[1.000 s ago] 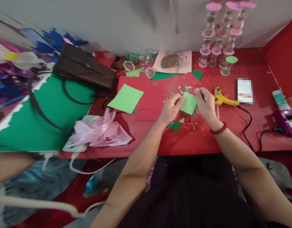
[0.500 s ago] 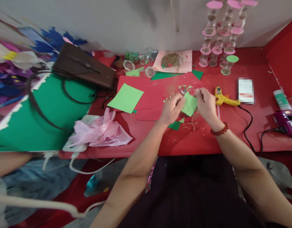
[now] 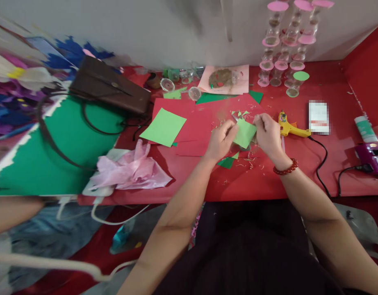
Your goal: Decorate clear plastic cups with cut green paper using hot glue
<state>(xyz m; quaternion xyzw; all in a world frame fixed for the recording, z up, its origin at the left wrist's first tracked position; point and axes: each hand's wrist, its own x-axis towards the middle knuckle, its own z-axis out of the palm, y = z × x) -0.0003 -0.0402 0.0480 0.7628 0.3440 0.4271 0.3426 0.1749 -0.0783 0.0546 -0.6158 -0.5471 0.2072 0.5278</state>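
A small light-green paper square (image 3: 244, 133) is stretched between my two hands above the scrap-strewn table. My left hand (image 3: 222, 139) pinches its left edge, and my right hand (image 3: 267, 130), with a red bead bracelet on the wrist, pinches the opposite side. Under the paper's lower corner, a transparent rounded thing (image 3: 246, 148) shows only in part. Larger red paper sheets (image 3: 192, 127) lie beneath my hands, with paper scraps about them. Farther left rests a bigger light-green sheet (image 3: 163, 127). Dark-green offcuts (image 3: 227, 162) lie just below my hands.
Right of my hand lies a yellow glue gun (image 3: 295, 130) with a black cord. Stacked transparent cups with pink discs (image 3: 280, 65) stand at the back right. A brown bag (image 3: 110, 86) and a crumpled pink plastic bag (image 3: 132, 170) occupy the left. Another person's arm (image 3: 15, 213) shows lower left.
The small green paper has shifted and turned slightly in my fingers. Beneath it, more of the transparent rounded thing shows. Both hands have stayed nearly in place.
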